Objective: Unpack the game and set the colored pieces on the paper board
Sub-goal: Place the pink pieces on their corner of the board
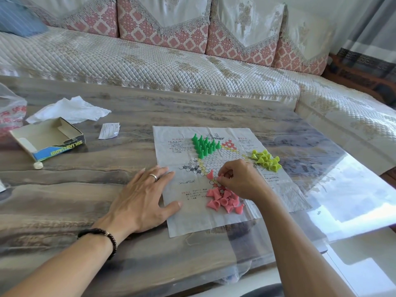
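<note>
Left hand (147, 196) lies flat, fingers spread, pinning the left edge of the paper board (214, 219) on the table (64, 200). Right hand (237, 179) pinches what looks like a pink piece at the board's lower point, fingertips partly hiding it. One pink piece (210, 174) stands upright; pink pile (224, 200) lies tipped just below. Green pieces (204, 145) stand set; yellow-green pile (265, 160) still loose. Pieces likely light, hard plastic, tippy: take by the narrow top. Paper is thin, slides easily.
</note>
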Motion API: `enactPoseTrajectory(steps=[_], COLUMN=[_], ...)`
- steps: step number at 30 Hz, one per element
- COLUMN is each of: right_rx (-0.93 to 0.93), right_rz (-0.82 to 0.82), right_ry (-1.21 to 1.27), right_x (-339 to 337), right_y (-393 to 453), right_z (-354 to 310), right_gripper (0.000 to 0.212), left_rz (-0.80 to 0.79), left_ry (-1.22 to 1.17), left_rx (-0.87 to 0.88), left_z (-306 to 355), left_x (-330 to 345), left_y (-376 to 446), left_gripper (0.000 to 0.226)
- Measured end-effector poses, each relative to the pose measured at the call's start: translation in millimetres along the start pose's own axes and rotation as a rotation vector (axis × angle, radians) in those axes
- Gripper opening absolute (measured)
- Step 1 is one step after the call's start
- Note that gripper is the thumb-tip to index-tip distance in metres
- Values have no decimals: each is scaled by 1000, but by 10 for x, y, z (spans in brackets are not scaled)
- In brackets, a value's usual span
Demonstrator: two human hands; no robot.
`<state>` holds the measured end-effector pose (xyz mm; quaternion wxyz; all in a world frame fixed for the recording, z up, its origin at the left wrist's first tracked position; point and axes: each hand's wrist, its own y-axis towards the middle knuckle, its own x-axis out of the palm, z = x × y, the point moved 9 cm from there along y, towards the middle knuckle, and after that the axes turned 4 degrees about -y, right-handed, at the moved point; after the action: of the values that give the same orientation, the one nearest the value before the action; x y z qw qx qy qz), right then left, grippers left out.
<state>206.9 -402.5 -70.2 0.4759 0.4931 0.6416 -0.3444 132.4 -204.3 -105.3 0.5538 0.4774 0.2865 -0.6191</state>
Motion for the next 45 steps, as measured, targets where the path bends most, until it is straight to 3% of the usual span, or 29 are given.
enactPoseTrajectory(steps=[18,30,37,41,45], right_rx=[23,-22,91,86,100], right_rz=[49,-126,46,63,97], right_ry=[92,103,195,218,191], right_x=[-136,-13,-181,-180,-176], right_y=[-45,-226,-167,-141,-117], right_z=[107,202,293,280,283], right_gripper=[9,6,7,5,15], left_rz=[3,-4,1,5,6], left_ry=[-22,5,13,6,-1], left_rx=[0,0,3,7,9], left_z=[-11,-13,-2,1,-12], left_x=[5,4,-9,-11,-2], left_y=[0,-2,5,5,7], left_gripper=[93,94,94,93,93])
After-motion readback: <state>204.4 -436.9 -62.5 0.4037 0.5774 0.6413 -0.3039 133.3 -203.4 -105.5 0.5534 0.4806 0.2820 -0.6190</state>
